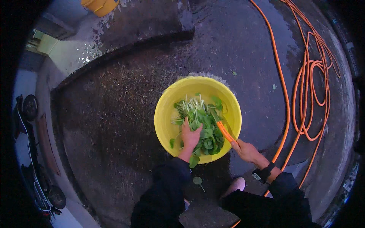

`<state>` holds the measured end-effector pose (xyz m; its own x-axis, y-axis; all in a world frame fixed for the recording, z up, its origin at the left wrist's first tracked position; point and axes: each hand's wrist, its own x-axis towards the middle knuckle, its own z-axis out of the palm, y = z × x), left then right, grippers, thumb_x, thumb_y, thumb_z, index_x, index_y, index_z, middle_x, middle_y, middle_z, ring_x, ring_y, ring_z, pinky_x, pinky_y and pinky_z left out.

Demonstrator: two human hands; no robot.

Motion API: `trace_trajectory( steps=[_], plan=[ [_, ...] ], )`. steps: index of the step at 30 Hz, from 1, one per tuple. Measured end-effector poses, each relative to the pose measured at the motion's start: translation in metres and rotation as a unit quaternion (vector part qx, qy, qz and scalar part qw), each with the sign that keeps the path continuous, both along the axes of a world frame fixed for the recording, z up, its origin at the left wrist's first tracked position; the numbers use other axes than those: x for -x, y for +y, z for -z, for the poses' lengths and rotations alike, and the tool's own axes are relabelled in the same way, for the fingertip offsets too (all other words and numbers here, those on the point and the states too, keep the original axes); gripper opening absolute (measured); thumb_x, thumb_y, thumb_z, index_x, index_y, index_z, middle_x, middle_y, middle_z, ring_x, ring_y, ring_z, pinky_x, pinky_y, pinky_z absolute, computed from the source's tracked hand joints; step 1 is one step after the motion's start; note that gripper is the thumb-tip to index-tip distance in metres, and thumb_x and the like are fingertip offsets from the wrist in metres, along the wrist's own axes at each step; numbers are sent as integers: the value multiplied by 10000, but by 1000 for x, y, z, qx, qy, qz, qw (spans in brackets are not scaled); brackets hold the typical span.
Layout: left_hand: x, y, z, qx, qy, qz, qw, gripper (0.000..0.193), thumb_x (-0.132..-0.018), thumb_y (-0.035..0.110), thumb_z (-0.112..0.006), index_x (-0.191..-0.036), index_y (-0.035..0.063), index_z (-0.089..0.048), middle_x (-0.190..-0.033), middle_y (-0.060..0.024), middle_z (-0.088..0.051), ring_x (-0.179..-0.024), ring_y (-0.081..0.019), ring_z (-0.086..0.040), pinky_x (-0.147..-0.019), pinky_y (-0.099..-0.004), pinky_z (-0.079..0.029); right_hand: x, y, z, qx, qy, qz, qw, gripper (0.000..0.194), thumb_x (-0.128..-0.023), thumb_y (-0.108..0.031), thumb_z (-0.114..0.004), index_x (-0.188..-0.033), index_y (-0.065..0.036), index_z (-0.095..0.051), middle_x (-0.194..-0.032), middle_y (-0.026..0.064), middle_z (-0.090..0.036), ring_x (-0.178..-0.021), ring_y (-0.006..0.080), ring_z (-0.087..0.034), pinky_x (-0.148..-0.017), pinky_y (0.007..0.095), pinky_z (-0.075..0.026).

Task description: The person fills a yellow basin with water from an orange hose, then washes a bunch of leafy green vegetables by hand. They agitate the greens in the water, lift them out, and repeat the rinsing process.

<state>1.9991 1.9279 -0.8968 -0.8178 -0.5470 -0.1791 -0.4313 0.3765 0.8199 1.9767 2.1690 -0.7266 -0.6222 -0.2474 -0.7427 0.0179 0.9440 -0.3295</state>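
Note:
A round yellow plastic basin (164, 125) stands on the wet ground before me, holding leafy greens (204, 128) with pale stems. Reaching into the basin, my left hand (191, 135) touches the greens with its thumb and fingers apart; whether it grips any stems I cannot tell. My right hand (245, 150), at the basin's lower right rim, is closed around an orange hose (225, 132). The hose's end points into the basin over the greens. A dark watch band is on my right wrist.
More orange hose (303, 99) lies in loops on the right. A yellow bucket (101, 7) stands at the upper left. A two-wheeled vehicle (37, 159) is at the left edge. One loose leaf (197, 180) lies near my shoes. A dark raised edge or channel crosses the ground.

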Motion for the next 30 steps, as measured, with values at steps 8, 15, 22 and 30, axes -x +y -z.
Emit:
trace_trajectory(
  steps=[8, 15, 22, 30],
  plan=[
    [28, -6, -23, -91, -69, 37, 993, 911, -724, 364, -803, -1462, 99, -337, -1314, -274, -470, -1164, -442, -525, -939, -485, -464, -1, -2, -13, 54, -1, -12, 998, 573, -1009, -553, -359, -1129, -40, -584, -921, 242, -668, -886, 445, -641, -776, 506, -502],
    [39, -26, -82, 128, -85, 49, 987, 960, -756, 440, -775, -1474, 40, -278, -1270, -272, -503, -1119, -433, -556, -907, -498, -474, 17, -10, -49, 75, -51, -21, 996, 606, -1020, -550, -332, -1056, -15, -616, -883, 235, -658, -877, 414, -644, -779, 468, -492],
    [4, 12, -84, 255, -38, 183, 949, 973, -813, 437, -715, -1537, 67, -180, -1445, -292, -326, -1350, -477, -309, -1107, -573, -247, 14, -15, -48, 106, -53, -75, 990, 660, -1015, -583, -304, -967, 2, -607, -757, 194, -638, -737, 354, -654, -698, 458, -494],
    [2, 9, -67, 287, -42, 210, 934, 903, -867, 536, -603, -1546, 107, -190, -1459, -285, -325, -1332, -498, -331, -1078, -624, -255, 11, -29, -33, 121, -52, -115, 985, 679, -1011, -593, -301, -941, 10, -605, -727, 166, -616, -696, 319, -633, -674, 430, -486]
  ],
)
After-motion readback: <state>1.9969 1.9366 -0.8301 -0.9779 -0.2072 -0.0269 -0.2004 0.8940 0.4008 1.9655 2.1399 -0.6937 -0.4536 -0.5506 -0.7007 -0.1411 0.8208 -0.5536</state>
